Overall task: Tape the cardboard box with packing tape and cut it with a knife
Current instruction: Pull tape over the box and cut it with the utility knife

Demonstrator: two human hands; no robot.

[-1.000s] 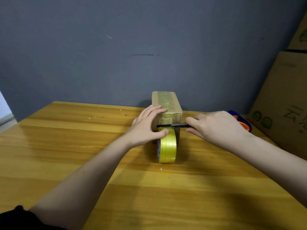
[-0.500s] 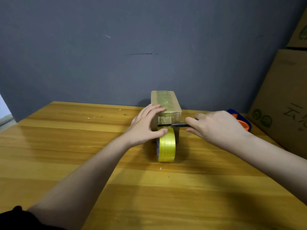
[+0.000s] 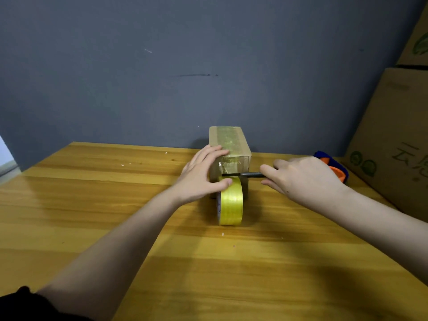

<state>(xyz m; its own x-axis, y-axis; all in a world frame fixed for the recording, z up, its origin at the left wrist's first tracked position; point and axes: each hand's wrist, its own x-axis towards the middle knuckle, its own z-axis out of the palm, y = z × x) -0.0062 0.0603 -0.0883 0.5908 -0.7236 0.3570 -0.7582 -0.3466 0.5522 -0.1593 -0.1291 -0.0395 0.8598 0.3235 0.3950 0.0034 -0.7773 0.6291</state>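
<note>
One small cardboard box (image 3: 234,147) is sitting near the far edge of the wooden table (image 3: 92,205), its top and near end already covered with shiny packing tape. One roll of yellow packing tape (image 3: 231,202) is standing on edge just in front of the box, touching its near end. The left hand (image 3: 201,176) is lying open against the box's left side, fingers spread over the top corner and the thumb pressing on the roll's upper rim. The right hand (image 3: 303,179) is gripping one dark knife (image 3: 243,174), whose blade is lying level across the box's near end just above the roll. Behind the right hand, one blue and orange object (image 3: 335,166) is partly showing. Two large cardboard cartons (image 3: 393,144) are stacked at the right.
</note>
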